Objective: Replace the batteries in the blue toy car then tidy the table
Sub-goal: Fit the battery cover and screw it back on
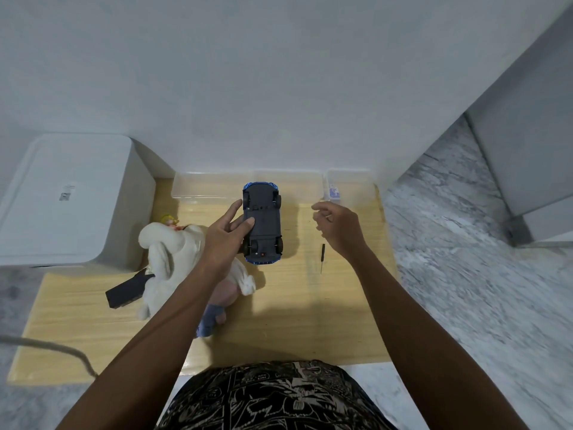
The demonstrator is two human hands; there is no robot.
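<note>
The blue toy car [263, 225] lies upside down on the wooden table [310, 321], its dark underside facing up. My left hand [223, 240] holds its left side, thumb on the underside and index finger stretched along the edge. My right hand [338, 228] hovers to the right of the car with loosely curled fingers; I see nothing in it. A small black-handled screwdriver [322, 254] lies on the table just below that hand.
Two clear plastic containers stand against the wall: a wide one [204, 187] behind the car and a small one [356, 187] with a blue-white pack [334, 192] inside. A white plush toy [173, 256] and a black object [125, 291] lie left. A white box [62, 197] fills the left corner.
</note>
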